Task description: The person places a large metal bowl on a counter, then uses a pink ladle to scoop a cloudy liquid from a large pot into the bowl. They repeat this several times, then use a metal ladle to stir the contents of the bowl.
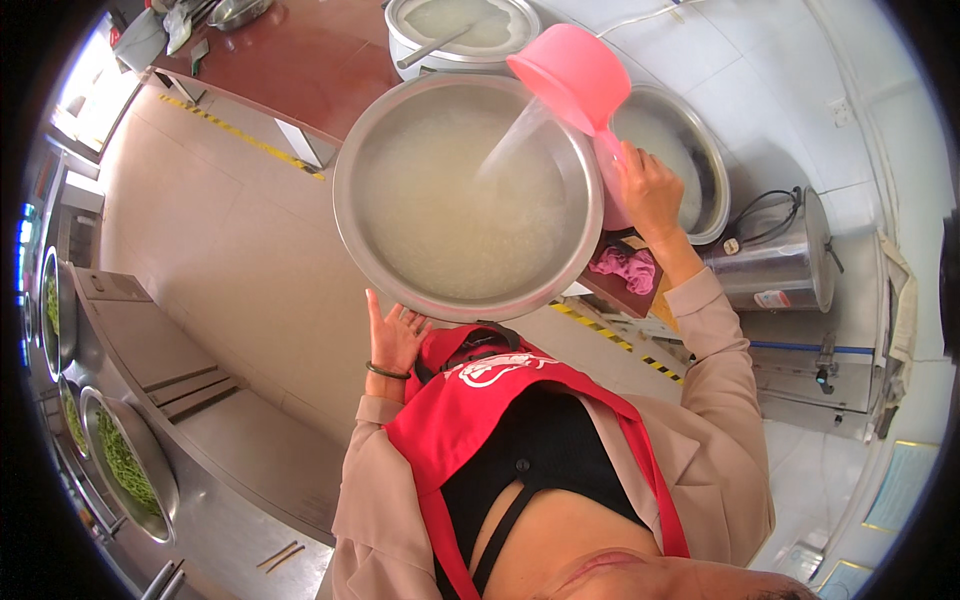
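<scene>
A wide stainless-steel basin [347, 196] in front of me holds cloudy, pale liquid [450, 217]. My right hand [651, 191] grips the handle of a pink plastic water ladle [574, 71]. The ladle is tipped over the basin's far right side, and a whitish stream [517, 135] falls from its lip into the liquid. At the basin's near left rim is my left hand [397, 330], palm showing and fingers apart. Whether its fingertips touch the rim, I cannot tell.
Behind the basin stands a pot [517, 56] of cloudy liquid with a long-handled utensil. Another metal vessel [721, 180] is at right, near a steel drum [787, 262] and a pink cloth [628, 270]. Bowls of greens [124, 457] line the left counter [225, 525]. A reddish-brown table [300, 60] extends back left.
</scene>
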`<state>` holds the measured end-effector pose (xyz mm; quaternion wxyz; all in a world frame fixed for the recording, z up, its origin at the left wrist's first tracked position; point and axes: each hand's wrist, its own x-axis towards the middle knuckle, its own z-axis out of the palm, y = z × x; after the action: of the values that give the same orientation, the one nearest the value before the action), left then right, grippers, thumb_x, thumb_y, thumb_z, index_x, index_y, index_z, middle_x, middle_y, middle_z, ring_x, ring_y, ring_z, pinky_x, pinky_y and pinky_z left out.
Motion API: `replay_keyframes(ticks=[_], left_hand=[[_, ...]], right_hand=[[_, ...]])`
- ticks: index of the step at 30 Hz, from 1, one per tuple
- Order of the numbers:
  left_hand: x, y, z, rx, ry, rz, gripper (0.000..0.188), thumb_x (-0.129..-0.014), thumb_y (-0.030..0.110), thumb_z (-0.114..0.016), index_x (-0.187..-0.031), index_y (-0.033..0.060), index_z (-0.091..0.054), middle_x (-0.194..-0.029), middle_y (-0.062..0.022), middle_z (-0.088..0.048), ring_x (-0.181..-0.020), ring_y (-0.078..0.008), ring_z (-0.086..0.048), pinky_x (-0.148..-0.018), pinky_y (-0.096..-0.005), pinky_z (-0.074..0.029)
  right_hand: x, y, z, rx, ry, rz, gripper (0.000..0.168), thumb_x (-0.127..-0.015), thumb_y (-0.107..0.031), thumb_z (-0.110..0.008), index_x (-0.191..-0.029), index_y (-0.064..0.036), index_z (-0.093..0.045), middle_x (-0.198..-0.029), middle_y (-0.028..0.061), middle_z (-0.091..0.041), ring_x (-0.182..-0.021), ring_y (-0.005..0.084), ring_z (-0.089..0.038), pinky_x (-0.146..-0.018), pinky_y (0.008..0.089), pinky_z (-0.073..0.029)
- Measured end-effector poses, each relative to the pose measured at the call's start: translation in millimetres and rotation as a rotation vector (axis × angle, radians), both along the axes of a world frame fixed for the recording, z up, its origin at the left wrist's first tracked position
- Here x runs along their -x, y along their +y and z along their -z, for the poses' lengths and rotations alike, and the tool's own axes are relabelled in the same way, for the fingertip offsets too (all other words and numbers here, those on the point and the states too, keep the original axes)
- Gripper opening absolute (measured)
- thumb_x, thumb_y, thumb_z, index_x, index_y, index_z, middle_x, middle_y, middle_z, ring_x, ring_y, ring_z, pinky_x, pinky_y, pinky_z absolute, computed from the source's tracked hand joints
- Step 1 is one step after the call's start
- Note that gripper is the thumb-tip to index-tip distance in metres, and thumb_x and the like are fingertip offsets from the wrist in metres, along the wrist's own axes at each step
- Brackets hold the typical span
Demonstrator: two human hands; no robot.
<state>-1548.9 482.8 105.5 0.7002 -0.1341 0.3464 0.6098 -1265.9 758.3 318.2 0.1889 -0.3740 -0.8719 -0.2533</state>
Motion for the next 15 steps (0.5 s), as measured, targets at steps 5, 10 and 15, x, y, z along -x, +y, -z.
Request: replay_keyframes(ticks=[5, 10, 15], left_hand=[[1.7, -1.8, 2.7, -0.039, -0.009, 0.008, 0.107, -0.074, 0.079, -0.048, -0.142, 0.0011, -0.021, -0.137, -0.0180, -0.035, -0.124, -0.0295, -0.038, -0.102, -0.0405, -0.034], [5.7, -3.7, -4.2, -0.057, 0.008, 0.028, 0.110, -0.075, 0.080, -0.046, -0.145, 0.0010, -0.015, -0.144, -0.0181, -0.026, -0.131, -0.0306, -0.029, -0.105, -0.0416, -0.028], [7.1, -3.1, -6.2, -0.093, 0.013, 0.073, 0.113, -0.075, 0.081, -0.042, -0.148, 0.0006, -0.008, -0.152, -0.0191, -0.015, -0.140, -0.0325, -0.016, -0.112, -0.0438, -0.016]], right_hand=[[9.4, -1.0, -6.9, -0.006, -0.002, -0.043, 0.027, -0.078, -0.016, -0.067, -0.101, -0.009, -0.056, -0.073, 0.0048, -0.059, -0.064, 0.0240, -0.060, -0.052, 0.0362, -0.047], [22.2, 0.4, 20.2, 0.128, 0.049, 0.001, 0.030, -0.078, -0.018, -0.067, -0.105, -0.009, -0.058, -0.077, 0.0069, -0.062, -0.071, 0.0255, -0.062, -0.054, 0.0380, -0.048], [22.1, 4.3, 98.7, 0.428, 0.176, 0.181, 0.028, -0.080, -0.021, -0.067, -0.102, -0.005, -0.060, -0.071, 0.0103, -0.063, -0.063, 0.0265, -0.062, -0.053, 0.0404, -0.046]])
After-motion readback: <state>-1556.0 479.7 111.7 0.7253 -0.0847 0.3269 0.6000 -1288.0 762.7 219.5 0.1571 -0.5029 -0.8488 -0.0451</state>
